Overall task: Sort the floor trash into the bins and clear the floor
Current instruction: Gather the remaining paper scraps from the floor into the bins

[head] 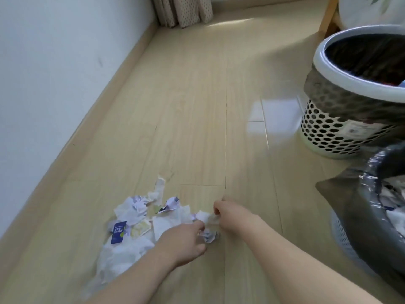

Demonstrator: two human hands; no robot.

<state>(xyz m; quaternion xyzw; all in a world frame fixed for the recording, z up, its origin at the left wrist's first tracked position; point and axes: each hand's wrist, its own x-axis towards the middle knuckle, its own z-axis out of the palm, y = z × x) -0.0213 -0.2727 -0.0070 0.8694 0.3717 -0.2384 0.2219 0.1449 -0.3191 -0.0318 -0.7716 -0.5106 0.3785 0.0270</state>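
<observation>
Worn on the head, looking forward and steeply down from close above the floor, with both forearms entering from the bottom edge, wall at left, bins at right.

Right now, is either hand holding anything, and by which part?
Right hand pinches a scrap of tissue by its edge. Left hand reaches for a crumpled paper; grip unclear.

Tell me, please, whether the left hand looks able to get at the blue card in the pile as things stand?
Probably yes: the blue card lies on top of the pile, uncovered, just left of the left hand, with only loose paper between.
</observation>
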